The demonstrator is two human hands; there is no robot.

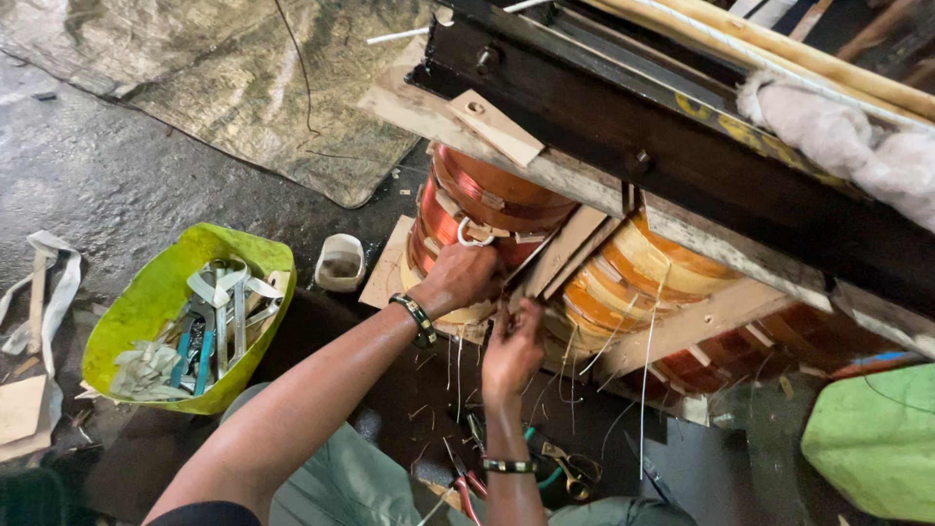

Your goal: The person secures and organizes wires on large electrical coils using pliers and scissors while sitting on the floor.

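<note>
A transformer core with dark steel clamps [623,127] carries copper-coloured coils: a reddish left coil [487,200] and an orange middle coil [633,268]. Wooden wedges [565,251] sit between them. My left hand [458,278] is closed in a fist against the left coil's lower front, just under a loop of white tape [471,234] that it appears to hold. My right hand [511,349] is below the wedges, fingers pinched on a thin pale strip at the gap between the coils. Both wrists wear beaded bands.
A lime-green bowl [146,292] with pliers, scissors and tape scraps stands on the floor at left, a small white cup [341,263] beside it. Scissors [570,469] and red-handled pliers [466,487] lie by my knees. Another green bowl [877,438] is at right. Loose threads hang from the coils.
</note>
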